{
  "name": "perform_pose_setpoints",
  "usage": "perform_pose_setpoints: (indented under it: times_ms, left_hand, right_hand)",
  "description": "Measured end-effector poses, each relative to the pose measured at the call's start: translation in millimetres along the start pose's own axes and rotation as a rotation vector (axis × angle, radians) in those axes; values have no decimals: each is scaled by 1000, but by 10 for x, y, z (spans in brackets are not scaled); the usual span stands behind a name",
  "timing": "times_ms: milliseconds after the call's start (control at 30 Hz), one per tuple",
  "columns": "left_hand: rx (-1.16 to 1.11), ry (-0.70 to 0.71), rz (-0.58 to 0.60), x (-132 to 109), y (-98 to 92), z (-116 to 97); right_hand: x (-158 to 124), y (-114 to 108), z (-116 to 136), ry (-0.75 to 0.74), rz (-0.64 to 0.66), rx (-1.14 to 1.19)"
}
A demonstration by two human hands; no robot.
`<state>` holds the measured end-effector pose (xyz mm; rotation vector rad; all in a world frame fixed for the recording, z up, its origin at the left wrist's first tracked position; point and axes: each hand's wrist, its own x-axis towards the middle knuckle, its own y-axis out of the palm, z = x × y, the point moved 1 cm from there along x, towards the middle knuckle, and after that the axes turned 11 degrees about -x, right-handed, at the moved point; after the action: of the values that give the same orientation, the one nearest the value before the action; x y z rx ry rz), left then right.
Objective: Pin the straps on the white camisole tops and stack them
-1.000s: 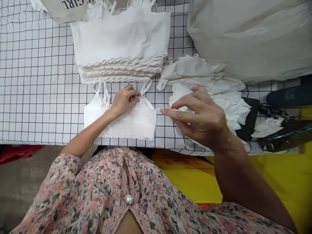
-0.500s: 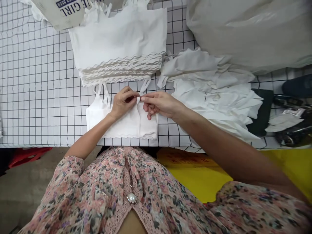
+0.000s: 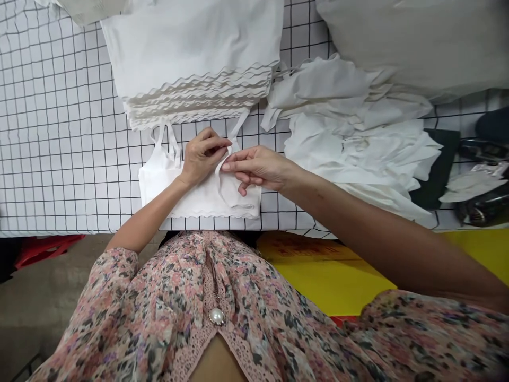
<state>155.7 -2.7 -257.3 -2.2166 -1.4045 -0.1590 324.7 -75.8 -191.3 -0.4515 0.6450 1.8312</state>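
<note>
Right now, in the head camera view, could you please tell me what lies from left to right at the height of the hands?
White grid-lined tabletop, left side of the white camisole, left hand, right hand, crumpled white garments, black flat piece.

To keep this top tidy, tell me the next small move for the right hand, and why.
Probably draw the thin strap down flat along the white scalloped camisole with the right hand. Its fingers seem to hold that strap lifted loosely over the fabric, while the left hand rests on the top right beside it.
</note>
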Motion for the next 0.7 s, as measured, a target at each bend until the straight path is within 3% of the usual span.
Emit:
perform_pose_setpoints:
  times_ms: [133, 333, 700]
  left_hand:
    - [-25, -3, 2, 4, -1, 17]
    - [-74, 76, -36, 7, -9, 45]
    - [-58, 84, -8, 6, -33, 75]
  right_hand:
    - [-2, 44, -36, -47, -101, 59]
    - [36, 37, -58, -44, -67, 78]
    - [66, 67, -79, -81, -100, 88]
